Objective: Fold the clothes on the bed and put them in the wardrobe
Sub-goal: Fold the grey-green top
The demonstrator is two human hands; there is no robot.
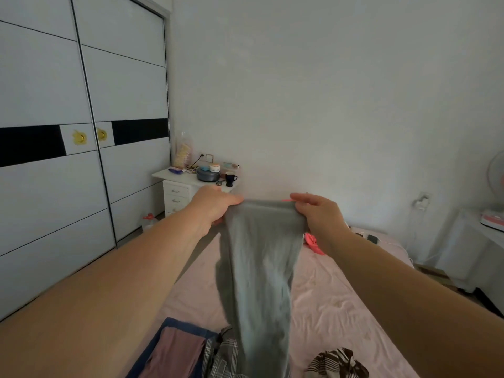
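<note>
- Both your hands are raised in front of you: your left hand pinches one top corner of the grey garment, and your right hand pinches the other, thumbs over the top hem.
- Your fingers are curled onto the cloth, none spread open.
- The garment hangs stretched between your hands, its upper edge level, its body dropping down toward the near end of the bed.
- Its lower end reaches the plaid cloth at the bottom of the view, beside a mauve piece lying on blue cloth.
- A brown-striped garment lies near the right on the pink sheet; a coral item sits farther up, just behind your right wrist.
- Most of the sheet between those piles is bare.
- The wardrobe stands to your left, both sliding doors closed, with a strip of floor between it and the bed's left edge.
- A nightstand stands in the corner past the wardrobe, cluttered on top.
- No writing can be read anywhere.
</note>
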